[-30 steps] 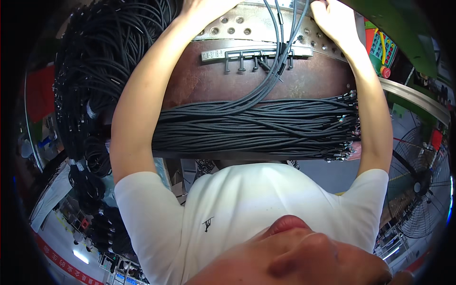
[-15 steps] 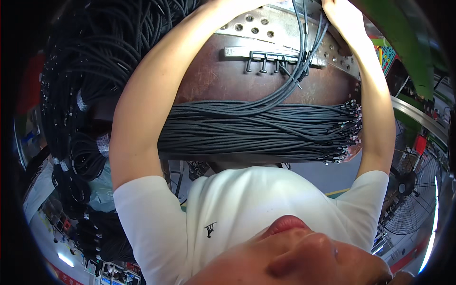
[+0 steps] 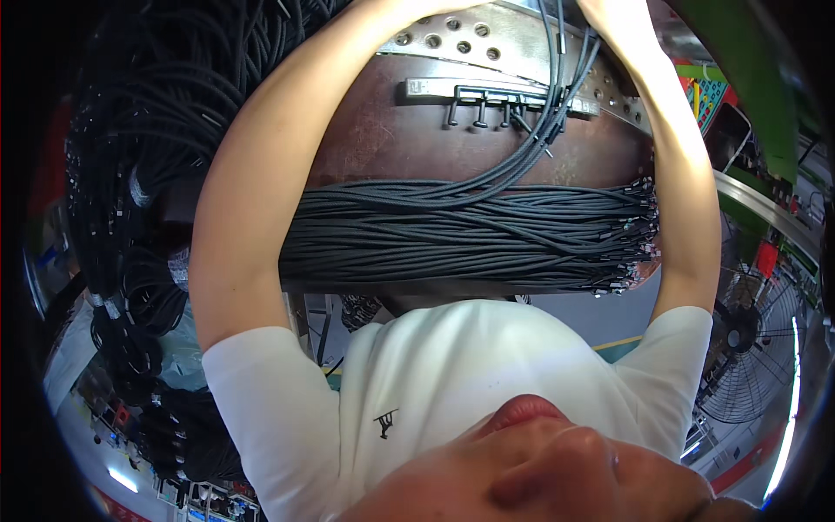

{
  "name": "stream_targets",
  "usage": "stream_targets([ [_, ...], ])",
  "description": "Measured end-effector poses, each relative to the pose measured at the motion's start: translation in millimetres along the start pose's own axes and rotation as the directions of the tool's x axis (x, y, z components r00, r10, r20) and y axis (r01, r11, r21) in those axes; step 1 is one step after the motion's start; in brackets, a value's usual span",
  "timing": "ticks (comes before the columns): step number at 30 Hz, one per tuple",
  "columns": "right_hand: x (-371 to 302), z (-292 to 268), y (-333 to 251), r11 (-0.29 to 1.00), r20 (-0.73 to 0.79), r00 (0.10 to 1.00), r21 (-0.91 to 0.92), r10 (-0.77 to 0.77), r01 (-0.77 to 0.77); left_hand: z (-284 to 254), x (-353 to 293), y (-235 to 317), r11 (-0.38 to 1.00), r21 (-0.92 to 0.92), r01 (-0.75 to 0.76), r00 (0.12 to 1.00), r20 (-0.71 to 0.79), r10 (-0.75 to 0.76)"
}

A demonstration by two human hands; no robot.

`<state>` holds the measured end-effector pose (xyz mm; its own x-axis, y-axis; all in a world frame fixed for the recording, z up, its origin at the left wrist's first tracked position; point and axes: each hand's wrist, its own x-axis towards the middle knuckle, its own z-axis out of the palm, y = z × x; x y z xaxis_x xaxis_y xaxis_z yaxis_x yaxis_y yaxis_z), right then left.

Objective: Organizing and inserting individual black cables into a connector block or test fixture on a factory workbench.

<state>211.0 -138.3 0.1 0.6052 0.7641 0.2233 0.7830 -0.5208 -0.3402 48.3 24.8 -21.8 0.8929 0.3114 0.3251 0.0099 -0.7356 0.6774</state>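
My left arm (image 3: 261, 148) reaches up to the top edge, where the fingers of its hand are cut off. At the top right, my right hand (image 3: 613, 16) is close beside several dark cables (image 3: 557, 83); its fingers are out of sight, so any hold on them cannot be made out. These cables hang down past a metal bar with black pegs (image 3: 483, 96) and curve left onto a wide bundle of dark braided cables (image 3: 452, 235). Small metallic connector ends (image 3: 631, 230) gather at the bundle's right end.
A perforated metal plate (image 3: 448, 36) lies along the far side of the brown work surface (image 3: 374, 139). Thick hanks of black cable (image 3: 165, 113) hang at the left. To the right stand a black fan (image 3: 739, 365) and a green frame (image 3: 774, 96).
My right hand has shifted slightly left at the top edge, and both forearms sit a little further left. The cables and peg bar look almost unchanged.
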Motion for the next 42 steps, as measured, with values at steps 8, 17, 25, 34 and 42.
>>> stream_targets([
  [8,-21.6,-15.8,7.7,0.992,-0.114,0.992,0.121,0.053,-0.039,-7.4,0.2,5.1,1.000,0.020,0.008,1.000,0.005,-0.008],
  [17,-51.8,-33.3,14.9,0.903,-0.224,0.973,0.428,0.061,0.042,-35.6,-17.8,33.8,0.995,-0.080,0.060,0.987,-0.143,-0.071],
  [25,-139.0,-68.8,-4.1,0.761,-0.154,0.988,0.643,0.019,0.085,-33.7,-114.8,113.2,0.947,-0.320,0.023,0.961,-0.255,-0.109],
  [34,-165.7,-91.5,-23.7,0.945,-0.270,0.956,0.264,-0.118,0.191,-40.0,-139.8,160.0,0.964,-0.255,-0.071,0.946,-0.323,-0.016],
  [42,-181.2,-103.8,-85.4,0.861,-0.099,0.981,0.471,-0.167,0.194,-43.9,-118.9,197.3,0.979,0.006,-0.202,0.940,-0.281,0.196],
])
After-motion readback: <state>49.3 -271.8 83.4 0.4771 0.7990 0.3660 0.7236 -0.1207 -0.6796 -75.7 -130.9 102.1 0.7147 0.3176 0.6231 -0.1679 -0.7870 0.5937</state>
